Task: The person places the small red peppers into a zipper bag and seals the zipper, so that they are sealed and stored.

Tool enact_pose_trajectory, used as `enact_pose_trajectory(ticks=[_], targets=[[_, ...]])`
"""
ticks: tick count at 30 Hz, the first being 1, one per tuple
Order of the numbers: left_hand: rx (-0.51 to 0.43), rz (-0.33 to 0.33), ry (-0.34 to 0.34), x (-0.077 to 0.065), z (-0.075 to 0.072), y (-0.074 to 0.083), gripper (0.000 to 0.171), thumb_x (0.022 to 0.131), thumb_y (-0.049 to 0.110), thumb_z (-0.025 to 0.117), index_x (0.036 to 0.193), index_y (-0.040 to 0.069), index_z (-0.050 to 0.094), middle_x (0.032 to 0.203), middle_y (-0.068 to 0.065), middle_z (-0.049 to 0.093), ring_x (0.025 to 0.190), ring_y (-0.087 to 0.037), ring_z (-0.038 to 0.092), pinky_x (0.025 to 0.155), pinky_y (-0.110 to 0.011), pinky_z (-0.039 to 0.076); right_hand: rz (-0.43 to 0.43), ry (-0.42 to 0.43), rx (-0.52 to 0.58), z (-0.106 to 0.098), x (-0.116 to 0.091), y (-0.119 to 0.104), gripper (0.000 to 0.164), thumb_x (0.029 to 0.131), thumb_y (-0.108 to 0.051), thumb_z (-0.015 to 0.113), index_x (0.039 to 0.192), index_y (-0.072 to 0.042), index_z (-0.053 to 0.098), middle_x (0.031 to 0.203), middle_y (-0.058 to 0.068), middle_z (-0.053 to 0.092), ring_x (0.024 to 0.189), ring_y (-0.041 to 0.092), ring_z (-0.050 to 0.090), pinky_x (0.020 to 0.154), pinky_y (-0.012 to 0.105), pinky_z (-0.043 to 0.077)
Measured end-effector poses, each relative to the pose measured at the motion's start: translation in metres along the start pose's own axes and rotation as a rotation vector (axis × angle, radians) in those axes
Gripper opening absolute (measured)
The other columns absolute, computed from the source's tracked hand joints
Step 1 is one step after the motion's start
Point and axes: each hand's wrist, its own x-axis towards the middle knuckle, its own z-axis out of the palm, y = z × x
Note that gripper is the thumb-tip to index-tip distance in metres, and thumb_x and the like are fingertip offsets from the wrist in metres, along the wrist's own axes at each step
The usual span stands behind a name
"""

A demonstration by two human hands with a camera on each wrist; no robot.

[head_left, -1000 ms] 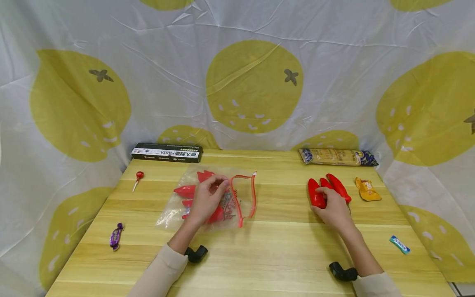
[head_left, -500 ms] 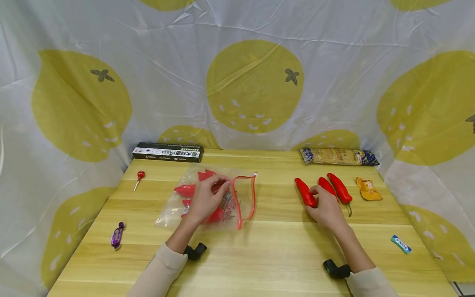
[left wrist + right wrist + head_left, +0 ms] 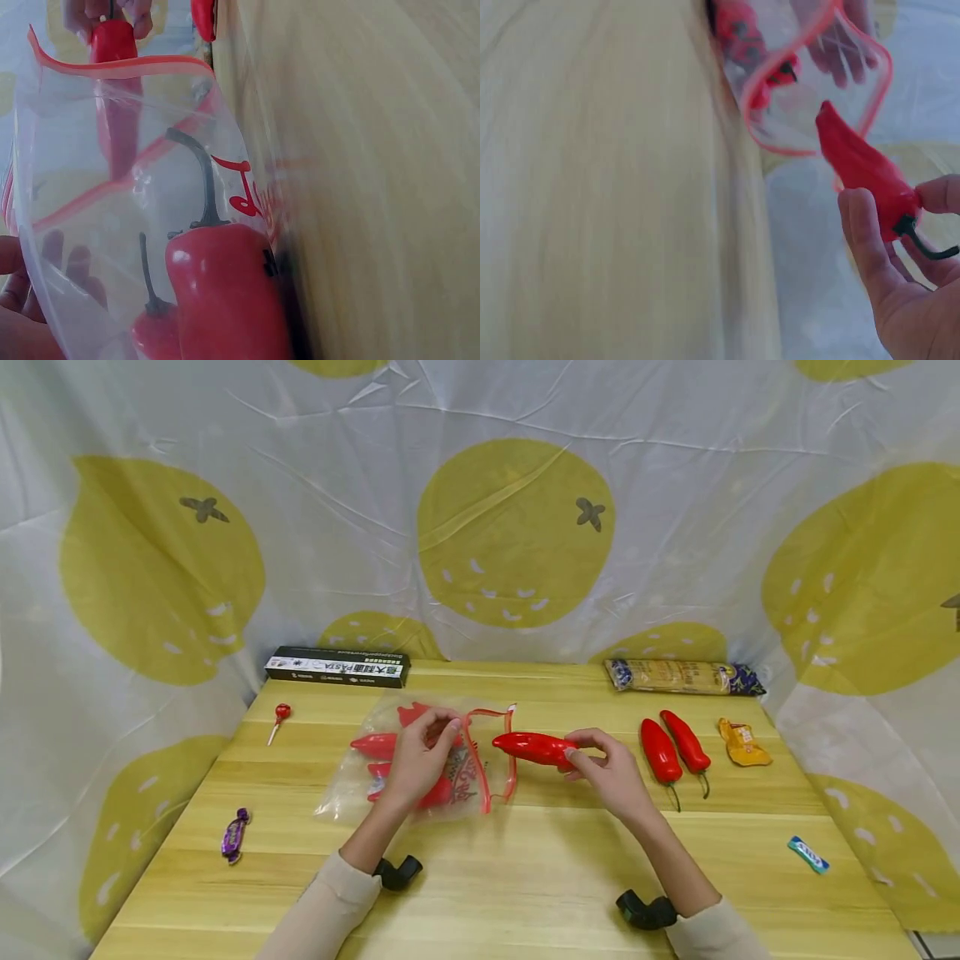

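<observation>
My left hand pinches the upper side of a clear zip bag near its red-edged mouth, holding it apart. Several red chili peppers lie inside; the left wrist view shows a large one with its dark stem toward the opening. Thumb and fingers of my right hand grip another red chili pepper by its stem end. Its tip points left and overlaps the bag's mouth in the head view. In the right wrist view this pepper has its green stem toward the palm.
Two red peppers lie on the wooden table at right, beside an orange-yellow wrapped snack. A noodle pack and a black pasta box stand at the back. A lollipop, purple candy and small blue-green packet lie around.
My right hand has picked one pepper out from beside the other two, lifted it and carried it left to the bag's mouth, turning it sideways. The left hand stays on the bag.
</observation>
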Motion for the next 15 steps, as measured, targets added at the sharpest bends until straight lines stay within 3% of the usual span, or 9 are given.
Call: enact_pose_trajectory(ticks=[6, 15], targets=[[-0.009, 0.024, -0.007, -0.009, -0.002, 0.027, 0.019, 0.098, 0.023, 0.059, 0.109, 0.009, 0.065, 0.108, -0.004, 0.071, 0.11, -0.018, 0.065, 0.097, -0.039, 0.053, 0.001, -0.04, 0.062, 0.035, 0.006, -0.004, 0.037, 0.095, -0.027, 0.064, 0.123, -0.005, 0.057, 0.12, 0.017, 0.059, 0.09, 0.044, 0.069, 0.074, 0.053, 0.058], [-0.007, -0.01, 0.064, -0.018, 0.006, 0.033, 0.018, 0.097, 0.022, 0.06, 0.109, 0.01, 0.065, 0.107, -0.004, 0.071, 0.106, -0.018, 0.066, 0.093, -0.038, 0.055, 0.045, -0.03, 0.131, 0.077, 0.02, -0.006, 0.032, 0.093, -0.028, 0.067, 0.115, -0.006, 0.059, 0.109, 0.017, 0.064, 0.088, 0.042, 0.07, 0.075, 0.05, 0.058]])
